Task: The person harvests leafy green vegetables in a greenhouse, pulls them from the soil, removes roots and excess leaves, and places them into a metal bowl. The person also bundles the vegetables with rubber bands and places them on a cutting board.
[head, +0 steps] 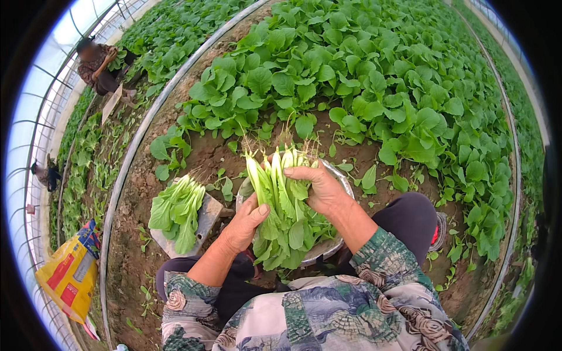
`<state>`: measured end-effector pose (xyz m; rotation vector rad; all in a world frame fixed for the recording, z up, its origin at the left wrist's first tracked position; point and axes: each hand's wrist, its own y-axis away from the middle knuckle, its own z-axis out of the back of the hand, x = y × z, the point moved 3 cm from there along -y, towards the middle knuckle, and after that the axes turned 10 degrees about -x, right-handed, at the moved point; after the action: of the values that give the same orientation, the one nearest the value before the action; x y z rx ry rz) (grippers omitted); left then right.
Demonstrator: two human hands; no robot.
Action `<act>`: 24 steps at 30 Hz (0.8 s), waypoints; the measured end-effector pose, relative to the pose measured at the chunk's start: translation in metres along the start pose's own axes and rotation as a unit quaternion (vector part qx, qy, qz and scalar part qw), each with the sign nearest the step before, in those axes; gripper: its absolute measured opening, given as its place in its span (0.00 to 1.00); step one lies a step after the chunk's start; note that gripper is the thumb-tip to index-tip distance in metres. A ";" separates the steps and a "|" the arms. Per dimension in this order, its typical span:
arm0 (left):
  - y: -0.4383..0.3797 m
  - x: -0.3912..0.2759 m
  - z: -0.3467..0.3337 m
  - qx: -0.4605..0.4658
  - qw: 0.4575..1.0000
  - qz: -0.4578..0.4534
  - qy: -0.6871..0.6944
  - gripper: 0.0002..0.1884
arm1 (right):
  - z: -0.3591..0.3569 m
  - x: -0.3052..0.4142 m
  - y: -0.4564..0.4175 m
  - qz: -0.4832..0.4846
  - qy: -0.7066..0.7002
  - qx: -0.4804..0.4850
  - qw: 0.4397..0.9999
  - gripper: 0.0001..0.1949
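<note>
Between both hands is a bunch of leafy greens (281, 206), its pale stems and thin roots pointing away from me and its leaves hanging toward my lap. My left hand (246, 223) grips the bunch from the left, thumb laid over the leaves. From the right, my right hand (322, 186) clasps the stems just below the roots, with its thumb across them. Under the bunch is a round metal basin (347, 182), mostly hidden, with some leaves showing inside. To the left, a smaller pile of the same greens (178, 213) rests on a small board-like stool (210, 215).
Dense rows of growing greens (351, 66) stand ahead. A pale pipe (131, 149) curves along the bed's left side. Beyond it are a yellow printed bag (72, 272), a seated person (105, 68) holding greens, and a farther person (46, 175) beside the greenhouse wall.
</note>
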<state>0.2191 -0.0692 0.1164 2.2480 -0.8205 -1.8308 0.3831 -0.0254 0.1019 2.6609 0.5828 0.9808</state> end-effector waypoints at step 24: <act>-0.006 -0.013 0.020 -0.024 0.945 -0.157 -0.286 0.22 | -0.012 0.007 0.005 0.110 0.103 -0.108 0.983 0.20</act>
<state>0.2009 -0.0528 0.1200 1.9096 -0.4806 -2.6855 0.3815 -0.0256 0.1163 2.4834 0.2054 1.3122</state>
